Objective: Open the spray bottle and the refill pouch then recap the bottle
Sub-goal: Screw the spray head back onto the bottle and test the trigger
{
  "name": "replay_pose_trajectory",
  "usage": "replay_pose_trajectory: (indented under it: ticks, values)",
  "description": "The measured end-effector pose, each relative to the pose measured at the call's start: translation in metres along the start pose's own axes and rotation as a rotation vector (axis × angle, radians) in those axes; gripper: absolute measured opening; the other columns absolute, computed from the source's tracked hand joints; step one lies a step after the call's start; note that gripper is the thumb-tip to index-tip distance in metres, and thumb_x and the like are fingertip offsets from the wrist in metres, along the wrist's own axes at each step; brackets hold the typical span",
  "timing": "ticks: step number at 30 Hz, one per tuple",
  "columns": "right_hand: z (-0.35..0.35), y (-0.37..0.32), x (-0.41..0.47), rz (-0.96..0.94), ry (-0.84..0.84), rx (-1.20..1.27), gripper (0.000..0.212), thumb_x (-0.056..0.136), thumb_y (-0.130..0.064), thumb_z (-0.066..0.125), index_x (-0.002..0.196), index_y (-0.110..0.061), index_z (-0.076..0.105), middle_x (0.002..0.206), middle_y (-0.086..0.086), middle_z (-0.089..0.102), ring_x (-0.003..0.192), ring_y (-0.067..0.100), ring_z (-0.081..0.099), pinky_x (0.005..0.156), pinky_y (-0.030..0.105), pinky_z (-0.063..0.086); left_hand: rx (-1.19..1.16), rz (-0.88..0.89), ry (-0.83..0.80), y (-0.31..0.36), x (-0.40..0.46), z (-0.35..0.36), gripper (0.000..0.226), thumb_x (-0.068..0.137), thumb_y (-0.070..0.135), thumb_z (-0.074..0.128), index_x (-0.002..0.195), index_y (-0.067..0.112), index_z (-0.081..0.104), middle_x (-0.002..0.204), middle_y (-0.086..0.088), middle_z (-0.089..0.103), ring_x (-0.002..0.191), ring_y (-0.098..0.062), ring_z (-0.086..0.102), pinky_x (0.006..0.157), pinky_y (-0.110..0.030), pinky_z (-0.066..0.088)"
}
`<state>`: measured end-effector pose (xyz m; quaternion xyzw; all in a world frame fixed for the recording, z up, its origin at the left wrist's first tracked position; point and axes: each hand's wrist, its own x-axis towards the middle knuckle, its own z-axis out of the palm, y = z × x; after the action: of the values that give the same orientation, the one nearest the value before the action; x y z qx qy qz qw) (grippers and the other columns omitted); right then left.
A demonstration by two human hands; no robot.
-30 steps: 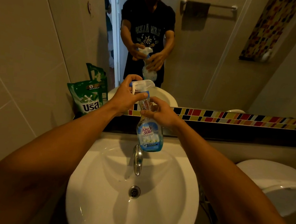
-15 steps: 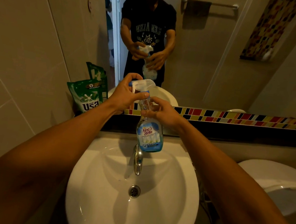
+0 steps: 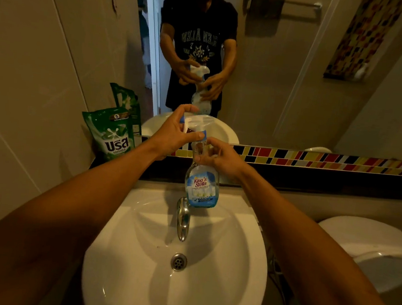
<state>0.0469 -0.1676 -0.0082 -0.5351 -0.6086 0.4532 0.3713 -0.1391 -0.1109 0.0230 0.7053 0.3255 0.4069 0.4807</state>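
Note:
A clear spray bottle [image 3: 201, 188] with a blue "King's Stella" label hangs upright in the air above the tap. My right hand [image 3: 221, 158] grips its neck from the right. My left hand [image 3: 174, 134] is wrapped around the white trigger head [image 3: 197, 122] with its blue collar, on top of the bottle. The head sits on the neck; I cannot tell whether it is loose. A green refill pouch [image 3: 112, 134] stands on the dark ledge at the left, against the wall, untouched.
A white sink [image 3: 132, 276] with a chrome tap [image 3: 182, 218] and drain [image 3: 178, 261] lies below the bottle. A mirror above the ledge reflects the person holding the bottle. A white toilet [image 3: 368, 247] stands at the right. Tiled wall runs along the left.
The bottle and both hands stay almost in place above the tap. My left hand has shifted slightly on the trigger head.

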Motion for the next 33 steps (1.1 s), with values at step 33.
replay_pose_trajectory:
  ticks: [33]
  values:
    - [-0.125,0.102,0.089,0.005,0.187,-0.010,0.055,0.098,-0.013,0.067,0.148,-0.023,0.045,0.136,-0.003,0.061,0.129,0.019,0.058,0.101,0.041,0.053,-0.116,-0.509,0.137,-0.137,0.074,0.149,0.044,0.097,-0.003,0.048,0.140,0.008,0.052,0.135,-0.012,0.061,0.125,-0.025,0.059,0.107,-0.041,0.049]
